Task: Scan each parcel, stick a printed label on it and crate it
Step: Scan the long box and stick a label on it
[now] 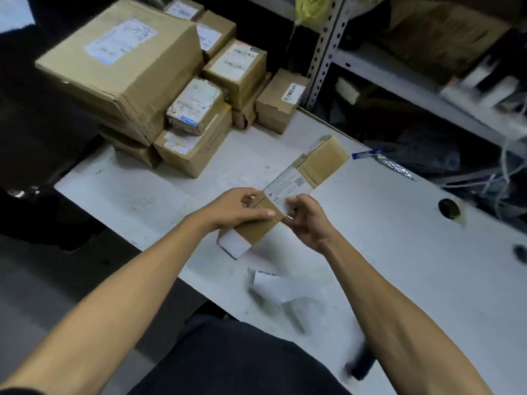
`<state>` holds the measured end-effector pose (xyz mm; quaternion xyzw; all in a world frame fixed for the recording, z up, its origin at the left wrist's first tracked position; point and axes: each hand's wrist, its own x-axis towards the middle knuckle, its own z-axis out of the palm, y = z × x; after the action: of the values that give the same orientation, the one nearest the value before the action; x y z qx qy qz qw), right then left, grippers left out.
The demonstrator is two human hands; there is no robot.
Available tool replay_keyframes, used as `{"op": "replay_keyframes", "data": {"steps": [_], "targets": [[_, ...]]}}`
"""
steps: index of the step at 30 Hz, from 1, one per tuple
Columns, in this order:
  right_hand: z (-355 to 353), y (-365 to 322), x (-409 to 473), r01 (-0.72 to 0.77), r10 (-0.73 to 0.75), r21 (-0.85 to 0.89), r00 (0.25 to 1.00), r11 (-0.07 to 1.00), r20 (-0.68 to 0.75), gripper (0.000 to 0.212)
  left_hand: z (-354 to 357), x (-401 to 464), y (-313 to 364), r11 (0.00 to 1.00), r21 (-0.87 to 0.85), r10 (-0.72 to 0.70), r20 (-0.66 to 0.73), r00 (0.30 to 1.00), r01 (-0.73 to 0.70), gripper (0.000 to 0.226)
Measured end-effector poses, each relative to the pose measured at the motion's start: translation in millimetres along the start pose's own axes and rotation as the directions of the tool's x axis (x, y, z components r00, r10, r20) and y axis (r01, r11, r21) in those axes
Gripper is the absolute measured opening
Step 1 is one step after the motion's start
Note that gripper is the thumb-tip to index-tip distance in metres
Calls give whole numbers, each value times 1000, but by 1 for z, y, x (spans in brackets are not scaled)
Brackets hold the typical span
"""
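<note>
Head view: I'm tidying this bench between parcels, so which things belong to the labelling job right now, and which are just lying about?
In the job:
- long parcel, held down by the left hand
- printed label, being pressed on by the right hand
- stacked parcels at the back

Lying about:
- blue pen
- paper scraps near the table edge
- shelving

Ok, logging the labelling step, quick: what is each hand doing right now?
Left hand: closed on the long brown cardboard parcel, steadying it.
Right hand: pinching the white printed label against the parcel.
</note>
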<state>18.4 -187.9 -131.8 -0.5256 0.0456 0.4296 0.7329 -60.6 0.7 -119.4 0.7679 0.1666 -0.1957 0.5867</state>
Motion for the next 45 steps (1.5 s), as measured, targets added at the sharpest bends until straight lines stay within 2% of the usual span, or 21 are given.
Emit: {"op": "replay_keyframes", "data": {"steps": [2,4,5,6,8,9,11,13,15,16,18,19,21,22,24,26,29,31,36,41,45], "targets": [[-12,-1,-22,57,-64,-78,994,995,-86,37,22,10,17,999,-34,16,63,998,-14,41],[-30,0,-48,113,-229,-370,930,922,-287,33,47,16,27,991,121,67,-24,997,-64,46],[-42,3,-66,111,-353,-516,846,850,-400,33,59,19,30,971,219,118,-69,991,-100,49],[-54,6,-86,94,-461,-594,729,799,-505,33,70,21,31,946,297,167,-92,982,-133,51],[-81,20,-127,15,-599,-683,495,730,-630,34,89,23,34,890,413,250,-88,964,-193,52],[-95,29,-146,-74,-634,-715,404,696,-659,35,98,24,35,852,480,276,-73,959,-208,53],[-115,52,-176,-298,-617,-682,289,668,-732,51,116,26,38,755,620,306,-42,951,-216,55],[-128,74,-197,-472,-473,-530,245,704,-846,77,134,28,39,660,711,352,-5,936,-244,54],[-138,97,-210,-565,-251,-375,287,735,-924,90,150,27,38,604,746,397,23,918,-280,51],[-141,106,-213,-586,-126,-311,334,749,-934,88,158,27,37,589,755,414,24,910,-288,51],[-146,117,-212,-550,48,-245,463,798,-885,66,171,26,36,573,766,439,15,898,-293,51],[-148,121,-210,-490,68,-223,508,843,-859,49,176,26,35,568,769,446,12,895,-294,51],[-146,123,-202,-346,54,-165,542,923,-839,22,184,26,32,562,775,452,4,892,-288,52],[-142,119,-199,-307,40,-157,550,939,-834,17,185,27,31,556,782,456,-3,890,-282,52],[-131,103,-199,-241,-38,-208,564,948,-825,13,184,28,27,533,803,465,-18,885,-264,52],[-117,76,-204,-147,-190,-338,596,930,-780,13,179,30,26,507,830,477,-45,878,-233,52],[-87,29,-214,-43,-353,-523,690,851,-632,20,166,31,21,505,848,460,-107,882,-160,51],[-71,9,-217,-60,-377,-609,737,791,-562,27,158,30,17,512,851,440,-143,887,-117,52],[-55,-11,-217,-177,-344,-710,778,682,-526,40,146,30,12,514,855,433,-183,882,-75,53],[-59,-10,-214,-188,-315,-706,796,683,-517,38,139,31,7,507,859,427,-180,886,-70,51],[-81,12,-194,-213,-298,-661,765,720,-571,40,136,35,2,532,844,398,-186,898,-60,52]]}}
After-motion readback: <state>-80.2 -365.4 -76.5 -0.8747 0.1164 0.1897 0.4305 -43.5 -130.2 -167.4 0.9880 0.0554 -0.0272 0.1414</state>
